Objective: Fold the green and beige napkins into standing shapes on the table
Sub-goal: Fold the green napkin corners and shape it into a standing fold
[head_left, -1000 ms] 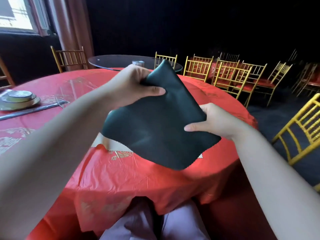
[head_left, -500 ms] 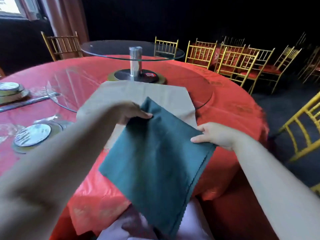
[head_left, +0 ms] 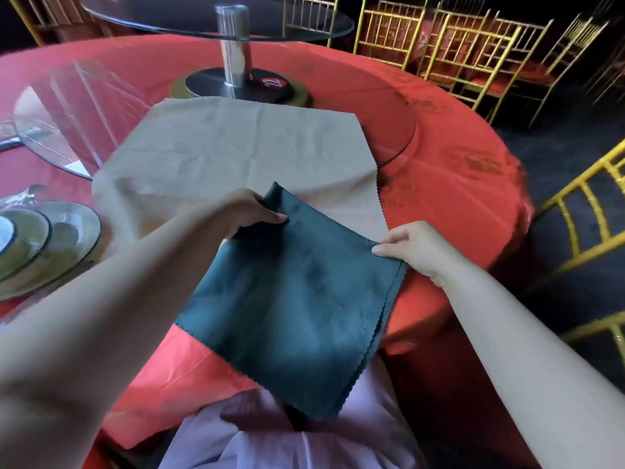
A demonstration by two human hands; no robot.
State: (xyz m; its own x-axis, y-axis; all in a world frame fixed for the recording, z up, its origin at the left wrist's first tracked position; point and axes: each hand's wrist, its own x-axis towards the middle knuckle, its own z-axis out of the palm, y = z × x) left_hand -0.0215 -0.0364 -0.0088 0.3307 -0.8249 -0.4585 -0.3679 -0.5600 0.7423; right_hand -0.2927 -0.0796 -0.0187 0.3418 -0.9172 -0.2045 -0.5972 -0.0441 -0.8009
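Napkins on the counter (head_left: 456, 170): my left hand (head_left: 247, 211) and right hand (head_left: 412, 247) pinch the green napkin (head_left: 291, 299) by its far corners, overlapping the flat beige napkin (head_left: 236, 147). Limp, light cloth; corners should give control.

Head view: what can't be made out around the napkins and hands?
Head view throughout.
- Beige napkin: near part hidden under the green napkin and left forearm.
- Left hand and right hand: fingers beneath the green napkin, hidden by it.
- Plates: cut off by the left frame edge.
- Far-right chairs: blurred.
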